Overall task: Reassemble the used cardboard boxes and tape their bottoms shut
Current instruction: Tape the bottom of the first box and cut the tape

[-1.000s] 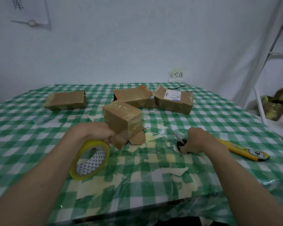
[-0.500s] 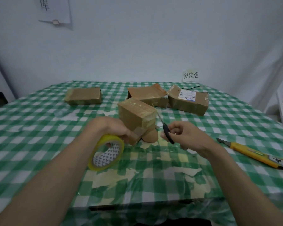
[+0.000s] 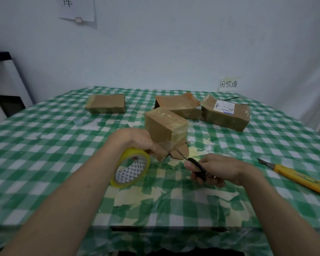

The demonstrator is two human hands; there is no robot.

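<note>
A brown cardboard box point(image 3: 165, 128) stands tilted in the middle of the checked table, its lower flaps point(image 3: 180, 151) splayed toward me. My left hand point(image 3: 137, 141) grips a yellow tape roll point(image 3: 130, 168) just left of the box and touches the box's lower corner. My right hand point(image 3: 218, 169) holds black-handled scissors point(image 3: 197, 166), their blades pointing up-left at the box's flaps, close to the stretch between roll and box. Whether a tape strip runs there cannot be made out.
Three more cardboard boxes lie farther back: one at the left point(image 3: 105, 103), one behind the middle box point(image 3: 177, 106), one with a shipping label at the right point(image 3: 225, 114). A yellow utility knife point(image 3: 296, 177) lies at the right. The green checked tablecloth point(image 3: 44, 145) carries old tape scraps.
My right hand picked the scissors up from the table and brought them toward the box's lower flaps. My left hand kept the tape roll by the box.
</note>
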